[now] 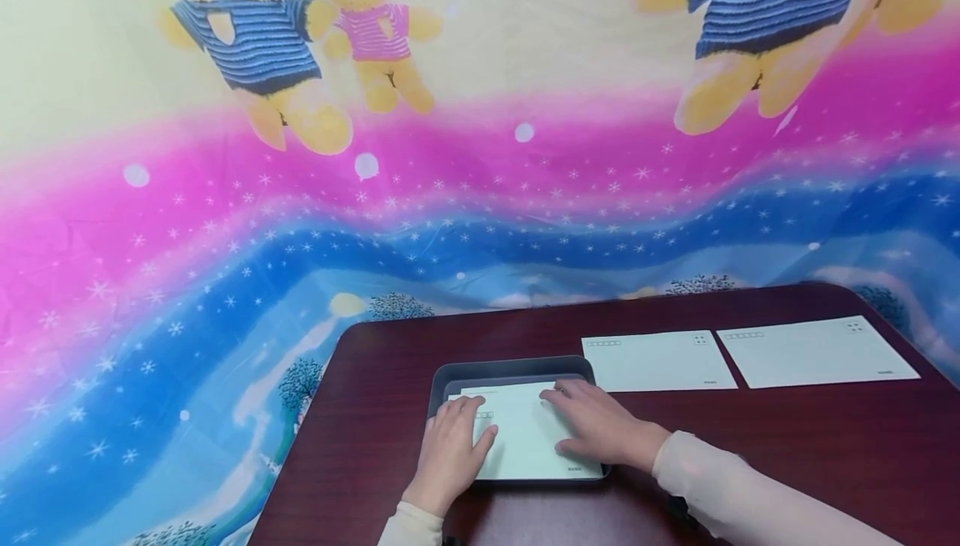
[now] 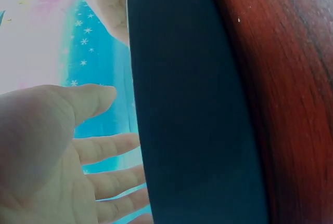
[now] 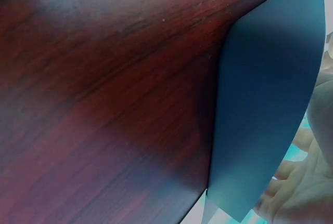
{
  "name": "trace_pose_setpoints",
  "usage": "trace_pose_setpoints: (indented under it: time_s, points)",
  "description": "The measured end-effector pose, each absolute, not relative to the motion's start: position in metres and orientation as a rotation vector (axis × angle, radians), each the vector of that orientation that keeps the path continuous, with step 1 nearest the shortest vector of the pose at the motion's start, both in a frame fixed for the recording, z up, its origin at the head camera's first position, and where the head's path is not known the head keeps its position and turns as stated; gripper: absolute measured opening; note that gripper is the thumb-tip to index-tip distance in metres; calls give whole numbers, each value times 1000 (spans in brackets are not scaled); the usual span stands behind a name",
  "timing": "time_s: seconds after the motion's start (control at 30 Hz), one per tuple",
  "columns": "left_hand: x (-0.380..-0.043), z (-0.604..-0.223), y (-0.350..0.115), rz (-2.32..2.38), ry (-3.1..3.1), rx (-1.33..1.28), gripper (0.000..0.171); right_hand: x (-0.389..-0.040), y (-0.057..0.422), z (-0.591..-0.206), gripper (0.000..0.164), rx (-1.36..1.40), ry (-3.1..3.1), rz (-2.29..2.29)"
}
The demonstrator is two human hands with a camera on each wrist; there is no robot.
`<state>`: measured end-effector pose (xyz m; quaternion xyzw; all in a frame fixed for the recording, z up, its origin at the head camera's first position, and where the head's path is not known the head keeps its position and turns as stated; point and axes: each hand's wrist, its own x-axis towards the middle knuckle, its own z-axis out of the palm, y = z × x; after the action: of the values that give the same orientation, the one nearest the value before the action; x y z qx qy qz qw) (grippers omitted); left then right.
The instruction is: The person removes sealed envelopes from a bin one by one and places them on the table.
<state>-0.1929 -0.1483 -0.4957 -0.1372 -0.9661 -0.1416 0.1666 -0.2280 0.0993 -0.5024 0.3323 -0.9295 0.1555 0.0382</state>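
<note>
A dark grey tray (image 1: pixel 510 368) stands on the table with pale envelopes (image 1: pixel 525 442) lying in it, the top one slightly askew over another. Over the stack's left edge lies my left hand (image 1: pixel 452 450), its fingers loosely extended and thumb apart. My right hand (image 1: pixel 600 428) reaches in across the right edge, fingers spread over the envelope's upper right part. In the left wrist view, the tray's outer wall (image 2: pixel 192 104) hides the left fingertips. The right wrist view shows the wall (image 3: pixel 265 94) too, with the right fingers partly behind it.
Two more pale envelopes (image 1: pixel 660 363), (image 1: pixel 817 354) lie side by side on the dark red-brown table (image 1: pixel 360 438), right of the tray and toward the back. Behind the table hangs a colourful cloth (image 1: pixel 480 154) printed with teddy bears.
</note>
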Motion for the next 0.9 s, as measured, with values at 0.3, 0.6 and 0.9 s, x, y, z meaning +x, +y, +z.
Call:
trace_pose_setpoints:
  time_s: [0.3,0.6,0.9]
  points:
    - [-196,-498,-148,-407,-2762,-367,41,-230,95,-505,69,1023,-2882,432]
    - [-195,-499,-149,-404,-2762,-372,41,-237,92,-504,71,958,-2895,490]
    - [-194,-497,-150,-393,-2752,-359,41,-245,90,-498,42,850,-2866,674]
